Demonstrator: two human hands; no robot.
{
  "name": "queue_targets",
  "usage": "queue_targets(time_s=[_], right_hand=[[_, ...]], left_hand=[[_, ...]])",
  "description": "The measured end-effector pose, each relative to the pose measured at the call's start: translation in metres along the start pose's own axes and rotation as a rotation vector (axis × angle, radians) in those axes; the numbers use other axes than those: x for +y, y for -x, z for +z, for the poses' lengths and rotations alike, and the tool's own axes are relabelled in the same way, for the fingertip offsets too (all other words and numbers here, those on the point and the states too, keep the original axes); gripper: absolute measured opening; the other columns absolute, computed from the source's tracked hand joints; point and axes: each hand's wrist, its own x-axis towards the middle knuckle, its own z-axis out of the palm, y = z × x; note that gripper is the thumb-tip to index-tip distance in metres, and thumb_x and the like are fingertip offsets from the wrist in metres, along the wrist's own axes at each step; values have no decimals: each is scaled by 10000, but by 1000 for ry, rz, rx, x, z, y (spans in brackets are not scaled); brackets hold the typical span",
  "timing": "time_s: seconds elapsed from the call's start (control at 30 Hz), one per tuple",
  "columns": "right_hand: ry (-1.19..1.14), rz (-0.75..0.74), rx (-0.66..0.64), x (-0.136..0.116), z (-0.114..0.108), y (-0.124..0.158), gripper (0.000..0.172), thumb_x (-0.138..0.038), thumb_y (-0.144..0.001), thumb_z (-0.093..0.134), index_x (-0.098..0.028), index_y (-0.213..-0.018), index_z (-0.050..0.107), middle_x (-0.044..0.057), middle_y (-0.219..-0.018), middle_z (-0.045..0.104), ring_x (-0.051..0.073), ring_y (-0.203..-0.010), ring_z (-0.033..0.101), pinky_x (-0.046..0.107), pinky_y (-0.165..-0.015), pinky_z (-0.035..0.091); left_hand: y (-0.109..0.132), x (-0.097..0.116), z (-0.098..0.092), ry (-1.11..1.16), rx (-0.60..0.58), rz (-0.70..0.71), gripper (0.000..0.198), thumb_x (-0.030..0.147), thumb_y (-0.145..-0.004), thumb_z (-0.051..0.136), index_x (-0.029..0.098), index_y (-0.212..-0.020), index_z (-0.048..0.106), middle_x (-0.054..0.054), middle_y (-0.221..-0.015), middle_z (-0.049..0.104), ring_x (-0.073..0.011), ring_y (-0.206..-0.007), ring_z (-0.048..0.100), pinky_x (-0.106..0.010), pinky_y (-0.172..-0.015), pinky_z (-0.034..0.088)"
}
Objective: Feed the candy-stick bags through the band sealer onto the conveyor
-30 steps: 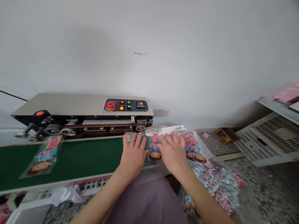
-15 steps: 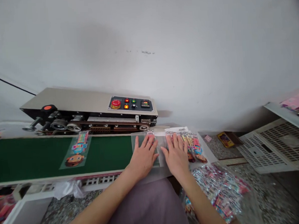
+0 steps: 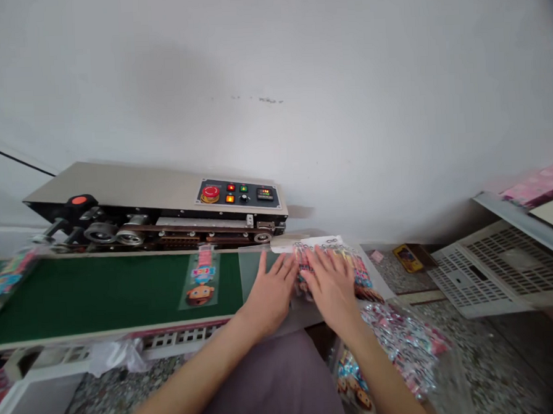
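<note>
My left hand (image 3: 272, 294) lies flat with fingers spread on a clear sheet at the right end of the green belt (image 3: 109, 296). Under my right hand (image 3: 329, 284), whose fingers are spread, is a row of colourful packets (image 3: 361, 270) on a white sheet. One clear packet with a cartoon face (image 3: 201, 291) rests on the belt left of my left hand. Another packet (image 3: 11, 276) is at the belt's far left. The sealing machine (image 3: 155, 188) stands behind the belt, with lit buttons and a display.
At lower right is a clear bag of shiny packets (image 3: 404, 342). A white perforated crate (image 3: 484, 270) and a small open box (image 3: 411, 258) are farther right. White cloth (image 3: 120, 356) hangs under the belt's front edge.
The packet beside my left hand has come out onto the belt, and the earlier one has travelled left. My right hand has shifted slightly over the row. The view has turned a little.
</note>
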Motion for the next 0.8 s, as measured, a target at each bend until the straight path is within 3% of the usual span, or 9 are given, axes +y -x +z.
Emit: queue_targets(time_s=[0.1,0.23,0.37,0.5,0.63,0.73,0.8], right_hand=[[37,200,49,31,4,7,506,-440,-1039,350,-240,-1482,494,97,-1547,472,331,-1433,376,556,-1155,288],[54,335,-103,47,24,12,562,-487,-1016,412,-247,-1523,434,162,-1586,394,369,-1455,348,547,-1120,345],[45,248,-82,16,35,11,609,-564,-991,436,-328,-1549,371,172,-1628,304,402,-1470,308,588,-1106,330],[15,190,-55,-12,29,4,658,-570,-963,494,-278,-1544,394,194,-1615,320,433,-1460,303,628,-1096,313],[-13,63,-4,-19,20,-2,591,-466,-984,488,-249,-1530,422,135,-1634,309,401,-1494,240,631,-1158,225],[-44,-96,-21,-20,16,-4,475,-396,-1003,463,-323,-1471,500,54,-1597,401,344,-1484,291,616,-1190,176],[-23,-95,-22,-20,15,-3,419,-385,-1005,462,-314,-1400,581,62,-1556,466,350,-1462,331,626,-1185,174]], left_hand=[[-7,6,6,31,-43,4,527,250,-1023,345,131,-1536,364,-134,-1614,358,-319,-1500,302,-683,-1203,112],[-13,10,11,31,-69,-15,564,239,-1009,353,128,-1561,310,-141,-1627,327,-314,-1516,264,-674,-1206,127],[-11,12,14,-12,-71,-76,595,202,-980,367,42,-1549,298,-191,-1614,327,-338,-1515,258,-686,-1205,83],[-4,8,14,-72,-17,-167,605,143,-949,371,28,-1539,306,-206,-1570,408,-349,-1513,255,-685,-1204,79],[1,7,17,-72,42,-198,640,125,-941,358,86,-1572,257,-172,-1590,390,-339,-1516,251,-692,-1195,128],[1,11,19,-67,47,-227,670,96,-923,345,75,-1582,226,-168,-1611,347,-338,-1525,224,-690,-1193,155],[0,14,18,-66,29,-264,653,102,-928,343,57,-1572,252,-173,-1618,327,-341,-1529,209,-686,-1196,160]])
